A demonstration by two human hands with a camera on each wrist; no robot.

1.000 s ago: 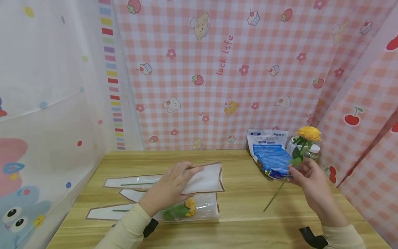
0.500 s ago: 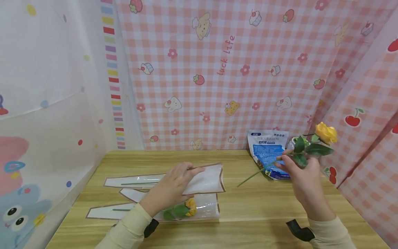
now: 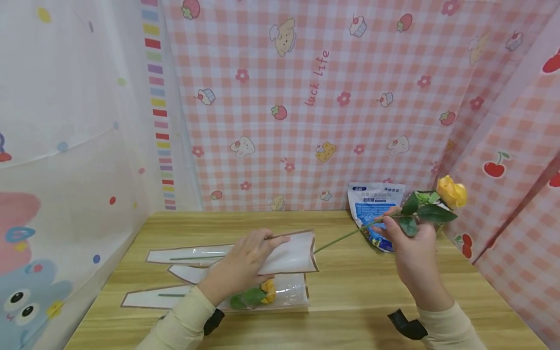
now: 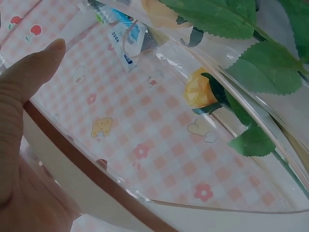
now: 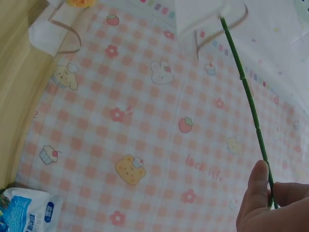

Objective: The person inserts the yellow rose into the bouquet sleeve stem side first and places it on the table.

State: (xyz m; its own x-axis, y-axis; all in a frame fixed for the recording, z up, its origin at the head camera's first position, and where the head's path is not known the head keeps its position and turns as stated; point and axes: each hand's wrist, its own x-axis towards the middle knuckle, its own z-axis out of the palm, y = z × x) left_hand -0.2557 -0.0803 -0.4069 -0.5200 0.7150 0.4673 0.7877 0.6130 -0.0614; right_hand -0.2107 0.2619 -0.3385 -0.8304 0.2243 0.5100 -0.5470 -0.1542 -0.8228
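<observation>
My right hand pinches the green stem of a yellow rose between thumb and fingers. The bloom points up and right, and the stem slants down left to the mouth of a clear, brown-edged flower sleeve. Whether its tip is inside, I cannot tell. My left hand grips that sleeve near its wide end; in the left wrist view the thumb lies by the brown edge. Below it, partly under my left forearm, another sleeve encloses a yellow rose.
A white and blue pouch stands at the table's back right, partly behind my right hand. Beside it, a container is mostly hidden by the rose leaves. Pink checked cloth backs the wooden table.
My right hand has moved left and tipped the rose from steep to a shallow slant, bringing the stem's lower end to the sleeve's mouth. My left hand has stayed almost still.
</observation>
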